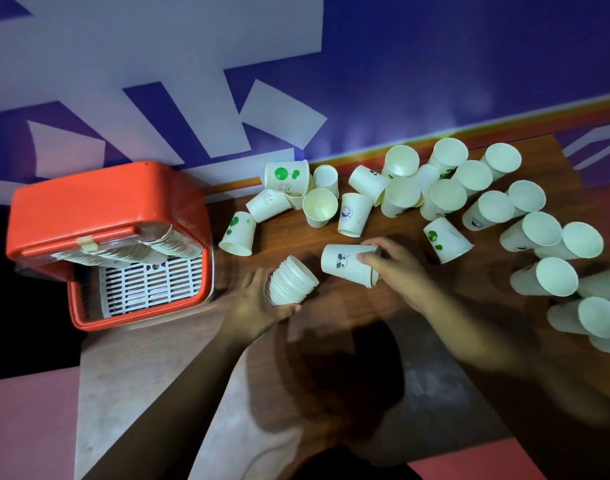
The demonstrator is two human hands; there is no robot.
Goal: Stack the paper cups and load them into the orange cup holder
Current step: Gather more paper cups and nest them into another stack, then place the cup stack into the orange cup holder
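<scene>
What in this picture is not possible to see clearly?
Head view:
1. Stack of cups in left hand: motion blur, number unreadable.
2. Panda cup: right hand covers one end.
3. Cups at right edge: cut off by frame.
4. Orange cup holder: top hides part of loaded stacks.

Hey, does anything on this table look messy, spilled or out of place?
Yes: the loose paper cups mostly lie on their sides, scattered and overlapping across the table instead of stacked. No spill or crushed cup shows. The left hand holds a stack, the right hand grips a panda-print cup.
</scene>
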